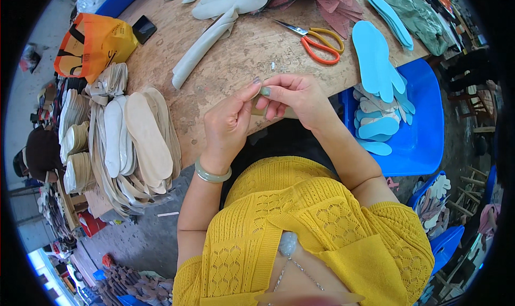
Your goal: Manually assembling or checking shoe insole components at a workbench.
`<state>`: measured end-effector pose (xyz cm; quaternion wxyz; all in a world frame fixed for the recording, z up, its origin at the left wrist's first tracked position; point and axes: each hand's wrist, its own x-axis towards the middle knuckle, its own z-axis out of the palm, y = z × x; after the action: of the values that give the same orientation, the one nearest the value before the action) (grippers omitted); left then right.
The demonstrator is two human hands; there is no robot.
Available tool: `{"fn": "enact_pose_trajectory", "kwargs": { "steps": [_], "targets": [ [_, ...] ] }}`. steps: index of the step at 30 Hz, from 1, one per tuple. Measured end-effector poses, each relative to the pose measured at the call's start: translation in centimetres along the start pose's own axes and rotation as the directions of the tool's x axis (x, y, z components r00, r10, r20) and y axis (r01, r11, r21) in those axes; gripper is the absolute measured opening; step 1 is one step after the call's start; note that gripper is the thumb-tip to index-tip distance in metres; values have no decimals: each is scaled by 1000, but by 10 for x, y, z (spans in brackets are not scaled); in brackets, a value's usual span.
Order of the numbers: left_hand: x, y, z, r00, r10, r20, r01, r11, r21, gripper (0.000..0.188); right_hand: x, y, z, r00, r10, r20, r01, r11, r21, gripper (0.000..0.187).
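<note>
My left hand (228, 118) and my right hand (301, 98) meet over the table's near edge, fingertips pinched close together. Whatever lies between them, if anything, is too small to make out. A pale bracelet (213, 173) circles my left wrist. Beyond my right hand lie scissors (306, 33) with red and yellow handles, their blades parted. Light blue insoles (371, 59) rest at the table's right edge. Left of my hands are stacked beige insoles (147, 137) with white ones (113, 137) beside them. A rolled pale sheet (204, 51) lies farther back.
On the right, a blue tub (426, 139) holds loose blue and pale insole pieces. An orange bag (94, 46) and a phone (144, 29) sit at the far left of the wooden table (161, 64). Dark red pieces (332, 5) are piled at the back.
</note>
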<state>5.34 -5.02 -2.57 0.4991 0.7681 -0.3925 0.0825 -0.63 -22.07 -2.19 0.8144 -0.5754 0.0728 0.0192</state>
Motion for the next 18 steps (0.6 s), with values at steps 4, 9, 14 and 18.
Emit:
{"fn": "enact_pose_trajectory", "kwargs": {
  "steps": [4,9,14,18],
  "targets": [
    [0,1,2,1000,-26,-1,26,999,-36,28,-1,-1,-3,999,33,14,-34,997,63,16],
    [0,1,2,1000,-15,19,15,1000,0,27,0,1,-4,999,36,6,-36,995,93,15],
    [-2,1,4,961,-257,102,277,895,-349,24,4,8,-4,1000,-9,4,9,996,85,15],
    [1,-1,7,930,-333,158,362,745,-561,21,6,17,4,992,-104,-70,97,991,-95,14]
  ]
}}
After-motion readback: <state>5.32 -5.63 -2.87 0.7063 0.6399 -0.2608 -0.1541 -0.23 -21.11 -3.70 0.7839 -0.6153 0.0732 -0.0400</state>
